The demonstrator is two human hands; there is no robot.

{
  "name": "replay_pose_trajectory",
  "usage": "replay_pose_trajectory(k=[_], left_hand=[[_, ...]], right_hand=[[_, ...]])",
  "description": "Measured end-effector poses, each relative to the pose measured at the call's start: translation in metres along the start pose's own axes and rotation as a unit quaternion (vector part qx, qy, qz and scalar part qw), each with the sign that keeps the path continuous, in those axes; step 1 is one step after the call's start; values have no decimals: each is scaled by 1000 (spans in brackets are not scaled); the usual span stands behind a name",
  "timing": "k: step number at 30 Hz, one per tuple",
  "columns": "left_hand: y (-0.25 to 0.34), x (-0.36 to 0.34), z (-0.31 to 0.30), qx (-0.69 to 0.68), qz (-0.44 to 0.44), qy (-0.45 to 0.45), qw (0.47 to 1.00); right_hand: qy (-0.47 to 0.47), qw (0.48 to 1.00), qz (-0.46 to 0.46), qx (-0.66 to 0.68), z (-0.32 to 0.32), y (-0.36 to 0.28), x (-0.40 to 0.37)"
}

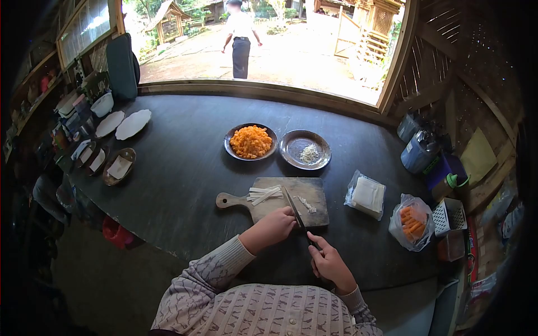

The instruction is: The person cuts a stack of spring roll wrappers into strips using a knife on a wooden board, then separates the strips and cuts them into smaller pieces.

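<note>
My right hand (330, 262) grips the black handle of a kitchen knife (293, 206), whose blade slants up and left over the wooden cutting board (316, 187). Beside the blade, my left hand (274, 228) rests on the board with its fingers curled together; whatever they hold is hidden. White strips (265, 194) lie in a loose bundle left of the blade. Small cut white pieces (307, 204) are scattered to its right. Behind the board stand a plate of diced orange carrots (251, 141) and a dark plate (291, 147) with white shreds (309, 154).
Right of the board lie a clear pack of white sheets (368, 196) and a plastic bag of carrots (412, 223). A white perforated basket (450, 217) and containers line the right edge. White plates (133, 124) and small dishes sit left. A person (241, 42) stands outside the window.
</note>
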State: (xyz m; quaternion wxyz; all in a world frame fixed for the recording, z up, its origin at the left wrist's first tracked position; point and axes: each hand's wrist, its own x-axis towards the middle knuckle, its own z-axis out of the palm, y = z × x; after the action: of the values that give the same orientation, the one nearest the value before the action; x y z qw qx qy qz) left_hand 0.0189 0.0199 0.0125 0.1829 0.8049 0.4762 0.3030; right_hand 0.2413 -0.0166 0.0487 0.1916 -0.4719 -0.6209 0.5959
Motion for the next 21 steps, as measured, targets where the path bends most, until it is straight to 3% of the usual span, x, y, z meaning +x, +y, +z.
replay_pose_trajectory(k=[10, 21], left_hand=[[-5, 2, -2, 47, 2, -35, 998], [-9, 1, -5, -18, 16, -13, 1000]], right_hand=[[10, 1000, -16, 3, 1, 8, 23], [8, 1000, -8, -3, 2, 1, 1]])
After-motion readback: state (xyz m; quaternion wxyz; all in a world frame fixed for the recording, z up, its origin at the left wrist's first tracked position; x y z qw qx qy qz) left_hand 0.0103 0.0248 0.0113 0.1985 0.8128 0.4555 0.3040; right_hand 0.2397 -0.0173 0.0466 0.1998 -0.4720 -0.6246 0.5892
